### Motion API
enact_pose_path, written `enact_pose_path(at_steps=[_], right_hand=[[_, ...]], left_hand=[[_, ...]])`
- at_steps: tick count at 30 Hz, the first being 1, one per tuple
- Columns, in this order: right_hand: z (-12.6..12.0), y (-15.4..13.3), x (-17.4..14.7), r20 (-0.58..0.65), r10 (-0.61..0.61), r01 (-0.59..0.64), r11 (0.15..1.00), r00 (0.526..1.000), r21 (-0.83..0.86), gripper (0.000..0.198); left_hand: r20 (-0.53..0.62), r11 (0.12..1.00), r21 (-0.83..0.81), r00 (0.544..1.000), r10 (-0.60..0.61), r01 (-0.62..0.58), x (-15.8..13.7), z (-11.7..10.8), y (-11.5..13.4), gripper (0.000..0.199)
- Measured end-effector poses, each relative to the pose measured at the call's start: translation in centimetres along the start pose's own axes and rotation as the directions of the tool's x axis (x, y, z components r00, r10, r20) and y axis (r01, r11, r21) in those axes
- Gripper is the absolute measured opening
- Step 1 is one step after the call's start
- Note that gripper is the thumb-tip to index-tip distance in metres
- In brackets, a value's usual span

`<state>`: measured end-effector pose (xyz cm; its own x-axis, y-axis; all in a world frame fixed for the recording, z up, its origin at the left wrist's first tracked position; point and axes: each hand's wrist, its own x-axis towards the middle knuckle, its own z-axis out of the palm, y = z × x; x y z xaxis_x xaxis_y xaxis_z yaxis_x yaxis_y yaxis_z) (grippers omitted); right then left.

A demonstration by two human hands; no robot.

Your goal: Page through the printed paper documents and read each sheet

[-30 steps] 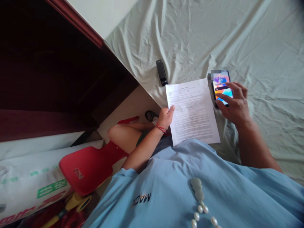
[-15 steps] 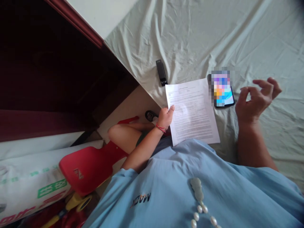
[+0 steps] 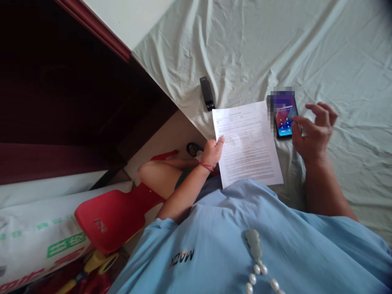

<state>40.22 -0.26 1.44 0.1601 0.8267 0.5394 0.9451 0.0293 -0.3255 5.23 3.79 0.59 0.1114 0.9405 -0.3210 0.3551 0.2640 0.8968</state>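
Note:
My left hand (image 3: 213, 152) grips the left edge of a printed sheet of paper (image 3: 246, 145), thumb on top and fingers hidden beneath. The sheet lies tilted slightly across my lap and the bed edge. To its right a smartphone (image 3: 286, 118) rests on the sheet-covered bed, its screen lit with a keypad-like pattern and partly blurred out. My right hand (image 3: 315, 132) is at the phone's right side, fingers bent and apart, with the index fingertip over the screen. Whether that fingertip touches the glass I cannot tell. Nothing is held in this hand.
A black stapler (image 3: 207, 94) lies on the pale bedsheet (image 3: 245, 49) beyond the paper. Dark red furniture (image 3: 61, 81) stands at the left. Below it are a red plastic chair-like piece (image 3: 113, 218) and a white printed sack (image 3: 36, 228).
My right hand has moved left to the phone, its index finger now over the screen. The phone's display has switched from a bright picture to a darker keypad-like one. My left hand stays put.

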Motion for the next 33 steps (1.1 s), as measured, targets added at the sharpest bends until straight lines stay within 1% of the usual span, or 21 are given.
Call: enact_pose_path(at_steps=[2, 4, 10, 15, 19, 21, 24, 26, 28, 33], right_hand=[[-0.4, -0.9, -0.3, 0.069, -0.034, 0.034, 0.999, 0.997, 0.015, 0.025], [-0.7, -1.5, -0.6, 0.113, -0.046, 0.045, 0.999, 0.993, 0.013, 0.026], [-0.7, -2.1, -0.9, 0.189, -0.011, 0.019, 0.999, 0.982, -0.04, 0.024], [-0.1, -2.2, -0.9, 0.168, 0.024, -0.011, 0.997, 0.985, -0.08, 0.028], [0.3, -2.2, -1.0, 0.19, 0.072, -0.049, 0.992, 0.979, -0.12, 0.025], [0.5, -2.0, -1.1, 0.173, 0.066, -0.045, 0.991, 0.983, -0.123, 0.026], [0.8, -1.7, -1.3, 0.118, 0.02, -0.009, 0.995, 0.993, -0.096, 0.029], [0.8, -1.7, -1.4, 0.103, 0.006, 0.003, 0.996, 0.995, -0.086, 0.031], [0.6, -1.9, -1.3, 0.118, 0.02, -0.009, 0.995, 0.993, -0.095, 0.031], [-0.5, -3.3, -0.7, 0.203, 0.092, -0.07, 0.991, 0.975, -0.111, 0.03]], left_hand=[[-0.002, 1.0, -0.006, 1.0, 0.007, -0.007, 0.0, 0.0, -0.1, 0.055], [0.0, 1.0, -0.009, 1.0, 0.014, -0.014, 0.0, 0.1, -0.1, 0.055], [0.005, 1.0, 0.004, 1.0, 0.021, -0.021, 0.1, 0.1, -0.2, 0.057], [0.004, 1.0, 0.002, 1.0, 0.015, -0.015, 0.0, 0.0, -0.1, 0.06], [0.001, 1.0, -0.003, 1.0, 0.004, -0.004, 0.0, 0.0, -0.1, 0.059], [0.002, 1.0, -0.005, 1.0, 0.002, -0.002, 0.0, 0.0, -0.1, 0.058], [0.006, 1.0, 0.007, 1.0, -0.004, 0.004, 0.0, 0.0, -0.1, 0.057], [0.004, 1.0, 0.019, 1.0, -0.001, 0.001, 0.0, 0.0, -0.2, 0.055], [0.002, 1.0, 0.026, 1.0, 0.006, -0.006, 0.0, 0.0, -0.2, 0.054], [0.006, 1.0, 0.014, 1.0, 0.013, -0.013, 0.0, 0.0, -0.1, 0.053]])
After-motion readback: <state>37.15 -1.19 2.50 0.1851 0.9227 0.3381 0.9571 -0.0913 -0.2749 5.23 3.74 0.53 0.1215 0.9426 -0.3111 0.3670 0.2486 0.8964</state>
